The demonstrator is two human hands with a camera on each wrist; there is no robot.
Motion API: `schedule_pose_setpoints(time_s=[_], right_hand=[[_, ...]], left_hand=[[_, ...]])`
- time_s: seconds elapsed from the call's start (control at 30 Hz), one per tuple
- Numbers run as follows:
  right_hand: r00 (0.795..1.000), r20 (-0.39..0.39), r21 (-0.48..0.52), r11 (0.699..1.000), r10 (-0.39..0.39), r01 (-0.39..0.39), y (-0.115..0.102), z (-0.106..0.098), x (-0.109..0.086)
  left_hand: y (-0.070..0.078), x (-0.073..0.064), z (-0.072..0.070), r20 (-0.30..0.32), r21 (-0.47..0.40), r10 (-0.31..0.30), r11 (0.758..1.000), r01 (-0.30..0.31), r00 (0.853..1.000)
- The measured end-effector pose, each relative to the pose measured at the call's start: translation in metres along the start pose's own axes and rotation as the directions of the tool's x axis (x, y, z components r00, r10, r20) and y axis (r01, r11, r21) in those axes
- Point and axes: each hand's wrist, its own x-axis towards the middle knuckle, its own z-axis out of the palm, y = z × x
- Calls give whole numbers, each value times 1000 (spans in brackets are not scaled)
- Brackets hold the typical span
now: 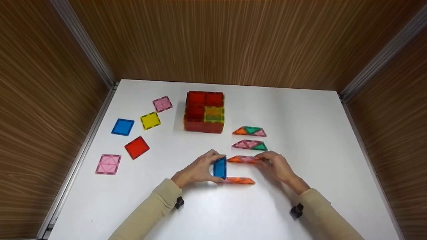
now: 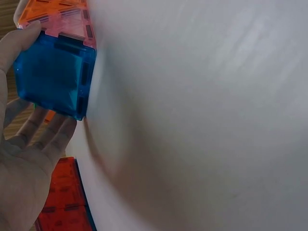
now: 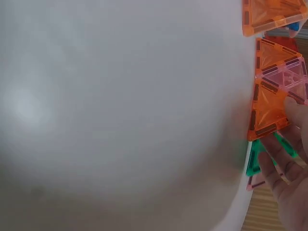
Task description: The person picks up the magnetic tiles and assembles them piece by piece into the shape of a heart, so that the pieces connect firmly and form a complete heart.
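Note:
My left hand [image 1: 198, 168] grips a blue square magnetic tile [image 1: 220, 167] between thumb and fingers, stood on edge. In the left wrist view, this blue tile [image 2: 50, 72] touches the pink end of a standing strip. With thumb and fingers, my right hand [image 1: 277, 166] pinches the right part of an orange and pink trapezoid strip of triangle tiles [image 1: 242, 159]; the right wrist view shows that strip [image 3: 269, 106] upright. Nearer the front stands another orange and pink strip [image 1: 240, 180], its left end partly behind the left thumb.
Two more trapezoid strips, one orange, green and pink [image 1: 252, 130], one pink and green [image 1: 248, 144], stand behind. A red tile box [image 1: 196, 98] with a yellow tile [image 1: 214, 114] on top sits at the back. Loose squares, including a red tile [image 1: 137, 147], lie left.

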Motion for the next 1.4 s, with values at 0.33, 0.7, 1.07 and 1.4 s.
schedule_pose_setpoints(time_s=[0.33, 0.7, 1.07, 1.4], right_hand=[[995, 98, 50, 999, 9, -14, -16, 11, 16], [995, 100, 73, 997, 10, -17, -16, 14, 19], [998, 66, 98, 995, 9, -15, -6, 13, 12], [999, 49, 92, 996, 3, -7, -3, 12, 10]], left_hand=[[1, 3, -2, 8, 16, -21, 1000, 21, 1000], [0, 3, -3, -20, 25, 35, 999, -35, 999], [-36, -43, -44, -185, 73, -110, 989, 126, 976], [-92, -97, -105, -415, 216, -241, 910, 353, 877]])
